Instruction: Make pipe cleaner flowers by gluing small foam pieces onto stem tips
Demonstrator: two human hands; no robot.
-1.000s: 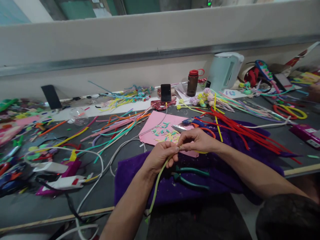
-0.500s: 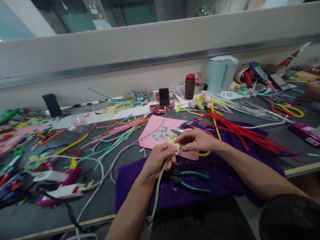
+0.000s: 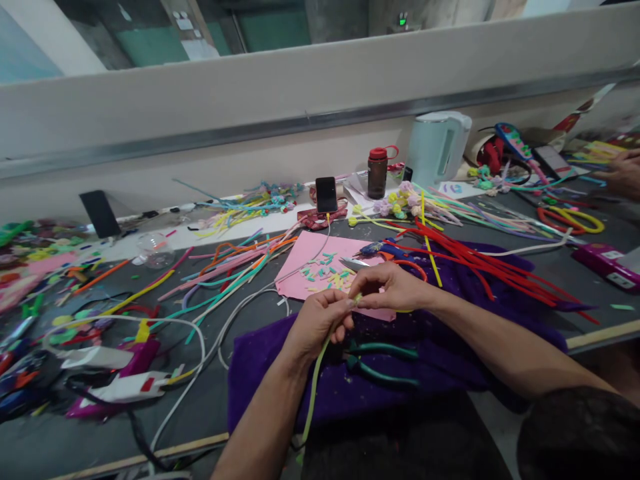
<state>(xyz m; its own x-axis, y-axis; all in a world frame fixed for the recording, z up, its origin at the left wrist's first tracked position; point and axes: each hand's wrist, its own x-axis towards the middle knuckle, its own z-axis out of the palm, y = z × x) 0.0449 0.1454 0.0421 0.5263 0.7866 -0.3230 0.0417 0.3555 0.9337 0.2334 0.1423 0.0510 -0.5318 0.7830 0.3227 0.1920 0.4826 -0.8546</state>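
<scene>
My left hand (image 3: 317,321) grips a light green pipe cleaner (image 3: 313,387) near its top end; the stem hangs down past the table edge. My right hand (image 3: 387,287) pinches the same pipe cleaner's tip (image 3: 357,299), fingers closed on it. Both hands meet above a purple cloth (image 3: 440,360). Green-handled pliers (image 3: 383,360) lie on the cloth just below my hands. A pink sheet (image 3: 313,260) strewn with small cut bits lies right behind them.
Red pipe cleaners (image 3: 480,263) fan out at right; mixed coloured ones (image 3: 235,257) at left. White cables (image 3: 200,333), glue guns (image 3: 115,360), a phone (image 3: 326,194), a bottle (image 3: 377,172), a kettle (image 3: 437,147). Another person's hand (image 3: 623,175) at far right.
My hands stay together on the green pipe cleaner; the right fingers have worked its tip, which showed as a small curl half a second ago. The view shifted slightly.
</scene>
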